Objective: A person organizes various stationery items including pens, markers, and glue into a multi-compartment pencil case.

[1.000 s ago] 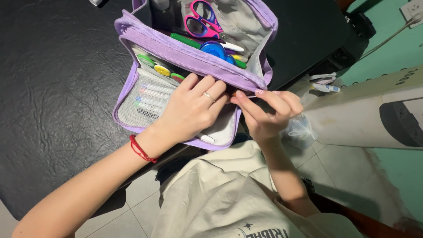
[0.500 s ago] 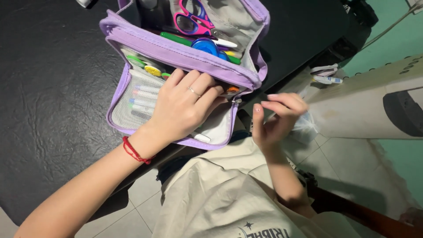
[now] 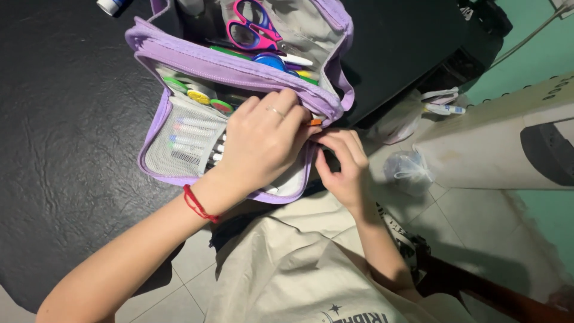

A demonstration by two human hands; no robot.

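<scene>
A purple pencil case (image 3: 239, 67) lies open on the black table (image 3: 72, 119). Its back compartment holds pink scissors (image 3: 248, 27), a green pen and a blue round thing. A mesh pocket (image 3: 182, 140) in the front flap holds several pens. My left hand (image 3: 263, 140) rests on the front flap, its fingers curled over the flap's inner edge by an orange tip (image 3: 315, 122). My right hand (image 3: 341, 164) is at the case's right corner, fingertips pinching at the edge next to my left hand. What they pinch is hidden.
A white tube end (image 3: 110, 5) lies at the table's top left. A clear plastic bag (image 3: 406, 170) sits on the tiled floor beside a beige appliance (image 3: 508, 143). Small items (image 3: 442, 104) lie on the floor near a black box. A white cable runs top right.
My right hand, which had pulled away to the right, came back to the case's right corner. My left hand slid up along the flap. The case shifted left in view.
</scene>
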